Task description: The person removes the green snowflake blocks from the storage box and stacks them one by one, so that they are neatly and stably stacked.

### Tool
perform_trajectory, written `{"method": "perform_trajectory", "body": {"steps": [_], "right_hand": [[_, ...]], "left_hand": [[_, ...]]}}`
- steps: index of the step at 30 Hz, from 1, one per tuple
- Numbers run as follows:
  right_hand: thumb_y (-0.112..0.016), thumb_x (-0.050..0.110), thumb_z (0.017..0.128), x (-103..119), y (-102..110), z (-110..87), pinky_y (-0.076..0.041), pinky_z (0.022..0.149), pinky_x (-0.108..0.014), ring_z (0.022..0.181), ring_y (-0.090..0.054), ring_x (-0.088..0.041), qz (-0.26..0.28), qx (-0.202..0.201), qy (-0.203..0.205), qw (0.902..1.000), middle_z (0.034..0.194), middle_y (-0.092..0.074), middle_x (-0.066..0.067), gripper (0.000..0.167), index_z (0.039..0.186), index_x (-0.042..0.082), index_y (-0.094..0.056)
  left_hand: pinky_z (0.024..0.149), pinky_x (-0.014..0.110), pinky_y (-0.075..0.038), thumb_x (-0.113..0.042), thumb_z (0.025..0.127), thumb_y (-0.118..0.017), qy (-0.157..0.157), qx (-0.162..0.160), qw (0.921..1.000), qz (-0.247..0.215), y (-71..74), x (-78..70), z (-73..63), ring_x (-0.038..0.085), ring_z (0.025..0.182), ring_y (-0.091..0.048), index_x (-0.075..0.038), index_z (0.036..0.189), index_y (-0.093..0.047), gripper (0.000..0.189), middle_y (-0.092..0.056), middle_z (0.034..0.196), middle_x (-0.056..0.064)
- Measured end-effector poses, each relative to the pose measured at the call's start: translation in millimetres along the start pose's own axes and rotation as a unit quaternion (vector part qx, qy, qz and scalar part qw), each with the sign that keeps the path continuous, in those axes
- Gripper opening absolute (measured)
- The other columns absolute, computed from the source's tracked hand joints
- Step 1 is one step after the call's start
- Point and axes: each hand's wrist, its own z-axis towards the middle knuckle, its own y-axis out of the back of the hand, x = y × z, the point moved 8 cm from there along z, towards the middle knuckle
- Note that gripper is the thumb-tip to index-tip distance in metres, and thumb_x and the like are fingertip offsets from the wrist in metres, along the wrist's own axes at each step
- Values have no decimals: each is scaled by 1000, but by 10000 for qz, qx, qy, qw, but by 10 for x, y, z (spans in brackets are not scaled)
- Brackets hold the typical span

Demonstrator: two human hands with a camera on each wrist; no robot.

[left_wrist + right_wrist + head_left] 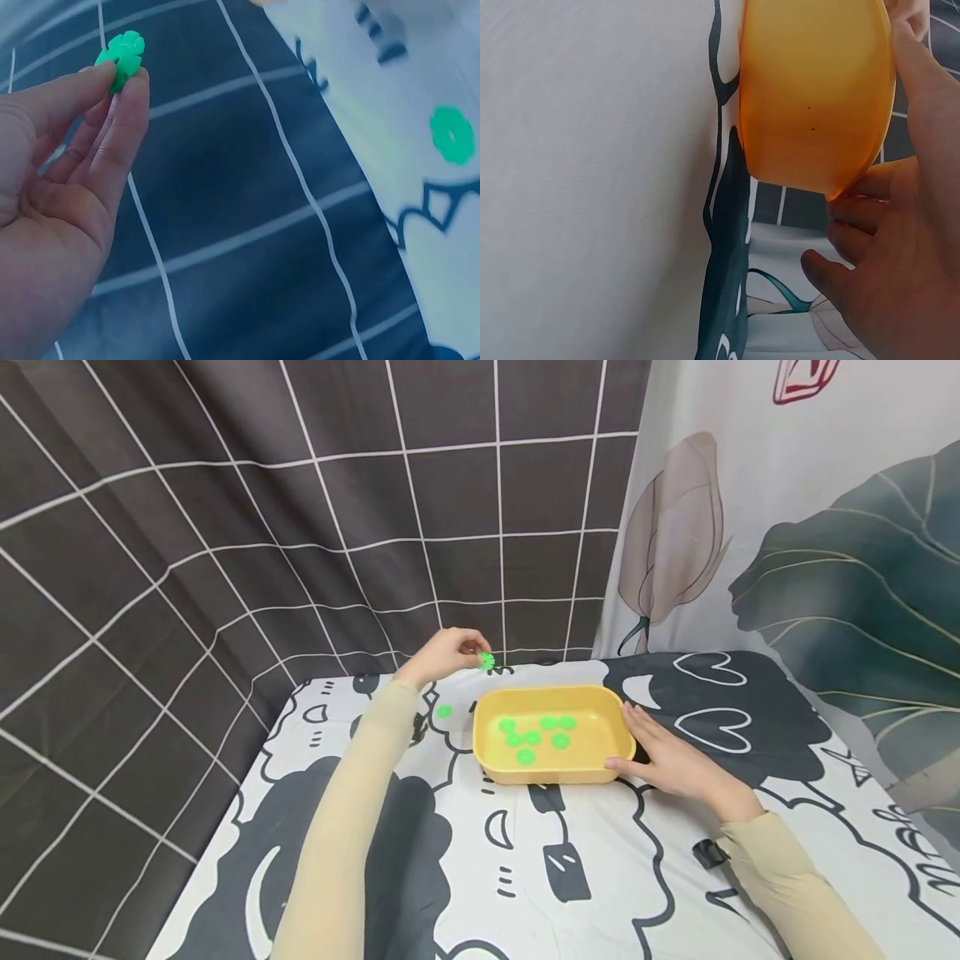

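Note:
My left hand [448,653] is raised behind the basin's left side. Its thumb and fingertips pinch a green notched plastic building disc [122,58], which the left wrist view shows up close. Another green disc [445,712] lies on the cloth left of the yellow plastic basin [555,776]. Several more green discs [532,738] lie flat and scattered on the basin floor. My right hand [667,758] holds the basin's right end, thumb by the near corner and fingers along the rim; in the right wrist view its fingertips [843,210] touch the basin's wall.
A cloth [510,910] printed with black and white cartoon shapes covers the surface beneath the basin. Behind and to the left hangs a dark curtain [450,493] with a white grid. A pale curtain [750,460] with leaf prints hangs at the right.

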Motion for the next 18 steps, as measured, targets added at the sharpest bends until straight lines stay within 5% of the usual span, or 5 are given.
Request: {"method": "perform_trajectory", "body": {"steps": [8,18], "right_hand": [[-60,69,89,-35,-20,17,-20,116,-62,151,-12,-41,-66,27,-88,9999,165,-14,-22,108,158,-3,-17],[-61,67,89,-12,-7,11,-21,116,-63,151,-12,-42,37,29,-44,10000,165,-14,-23,108,158,-2,-16]], "left_hand": [[86,36,-53,-7,94,-67,494,-518,9974,-1,204,300,-269,22,94,-64,-7,107,-70,14,-70,100,7],[90,40,-53,-8,95,-67,982,-968,9899,-322,97,621,-494,27,99,-67,-3,107,-69,13,-71,104,12]]}}
